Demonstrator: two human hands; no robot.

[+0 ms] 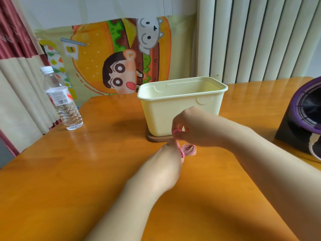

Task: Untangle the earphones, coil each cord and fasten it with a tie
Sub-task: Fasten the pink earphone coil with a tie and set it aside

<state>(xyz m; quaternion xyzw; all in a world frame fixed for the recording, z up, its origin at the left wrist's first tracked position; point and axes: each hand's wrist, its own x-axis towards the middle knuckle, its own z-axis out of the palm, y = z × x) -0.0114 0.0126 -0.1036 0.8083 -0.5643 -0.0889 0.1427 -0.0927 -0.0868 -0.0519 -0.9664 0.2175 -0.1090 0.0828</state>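
A coiled pink earphone cord [189, 149] lies bunched on the wooden table [86, 171], just in front of the cream tub. My left hand [169, 162] pinches the coil at its left side, where a pink tie [181, 152] loops around it. My right hand [189, 129] hovers just above, fingers closed on the tie's upper pink end [175, 131]. Most of the tie and part of the coil are hidden by my fingers.
A cream plastic tub [182, 105] stands on a brown coaster behind my hands. A water bottle [60, 100] stands at the left edge of the table. A dark purple-rimmed object [302, 120] sits at the right edge. Cartoon cloth and curtains hang behind.
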